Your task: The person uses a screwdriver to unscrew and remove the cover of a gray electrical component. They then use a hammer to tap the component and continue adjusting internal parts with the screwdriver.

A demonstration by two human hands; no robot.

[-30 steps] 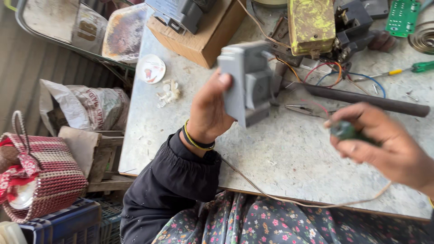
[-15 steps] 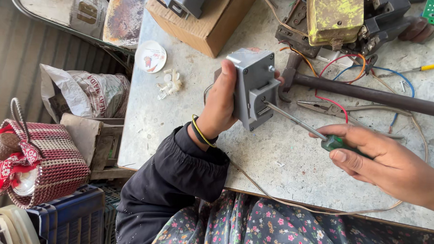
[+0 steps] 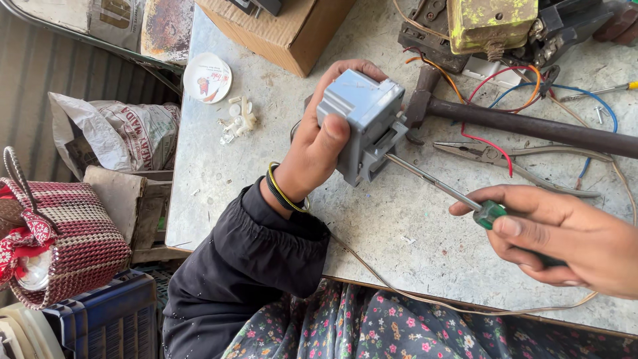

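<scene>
Over the middle of the pale, scuffed worktable (image 3: pixel 219 173), seen from the head camera, the left hand (image 3: pixel 319 143) is closed around a grey plastic switch box (image 3: pixel 362 123), thumb across its near face and fingers wrapped behind, holding it tilted just above the tabletop. To the right and nearer, the right hand (image 3: pixel 565 233) grips the green handle of a screwdriver (image 3: pixel 445 189), whose thin metal shaft runs up and left so that its tip meets the lower side of the box. Just beyond the box, a hammer (image 3: pixel 518 123) lies across the table, head beside the box and dark handle stretching right. Pliers (image 3: pixel 492 156) rest near it among red, blue and orange wires (image 3: pixel 505 86). At the far edge stands a cardboard box (image 3: pixel 292 36), and to its left lie a small round white lid (image 3: pixel 207 78) and some white plastic bits (image 3: pixel 239 119). Off the table on the left sits a red woven basket (image 3: pixel 66 233).
</scene>
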